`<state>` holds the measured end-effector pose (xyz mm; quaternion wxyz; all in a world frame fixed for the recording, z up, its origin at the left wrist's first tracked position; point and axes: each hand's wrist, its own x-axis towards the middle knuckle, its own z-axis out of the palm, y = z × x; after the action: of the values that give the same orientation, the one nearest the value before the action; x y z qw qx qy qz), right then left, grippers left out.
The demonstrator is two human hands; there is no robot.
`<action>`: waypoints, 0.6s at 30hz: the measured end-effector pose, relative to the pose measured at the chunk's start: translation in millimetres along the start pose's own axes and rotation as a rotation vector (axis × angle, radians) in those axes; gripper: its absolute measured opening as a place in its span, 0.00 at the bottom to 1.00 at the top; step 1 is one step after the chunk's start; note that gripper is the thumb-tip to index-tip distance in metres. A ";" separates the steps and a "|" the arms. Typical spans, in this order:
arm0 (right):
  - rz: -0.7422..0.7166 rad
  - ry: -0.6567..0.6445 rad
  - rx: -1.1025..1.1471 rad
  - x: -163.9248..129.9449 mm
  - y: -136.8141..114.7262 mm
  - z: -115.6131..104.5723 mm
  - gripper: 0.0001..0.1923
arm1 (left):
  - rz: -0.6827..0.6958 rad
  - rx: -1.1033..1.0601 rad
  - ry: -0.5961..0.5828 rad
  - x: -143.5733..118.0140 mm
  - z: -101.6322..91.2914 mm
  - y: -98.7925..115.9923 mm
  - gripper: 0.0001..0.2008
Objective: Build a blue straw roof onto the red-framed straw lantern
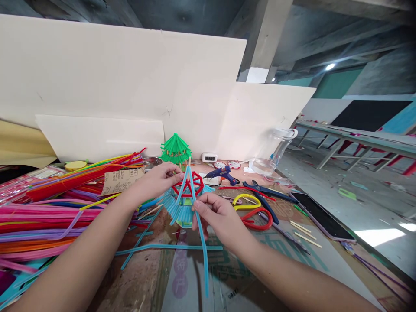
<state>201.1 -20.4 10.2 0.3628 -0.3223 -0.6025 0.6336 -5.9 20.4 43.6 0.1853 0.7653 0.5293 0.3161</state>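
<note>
Above the cluttered table, left hand pinching pipe-cleaner model, right hand pinching blue pipe cleaner

Just two bare forearms coming in from the bottom corners, no sleeves showing anywhere. No watch, bracelet or rings that I can spot, no gloves either. Left hand and right hand both have short, plain nails, no polish as far as I can tell. Slim wrists, nothing else of the person in shot.
</note>
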 end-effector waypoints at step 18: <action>0.012 0.018 -0.010 2.5 1.1 -3.6 0.17 | -0.017 -0.015 -0.019 -1.6 -1.4 2.3 0.16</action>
<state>202.8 -16.4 8.9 0.3631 -0.3334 -0.6002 0.6299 -5.7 18.0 45.5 0.1986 0.7622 0.5318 0.3113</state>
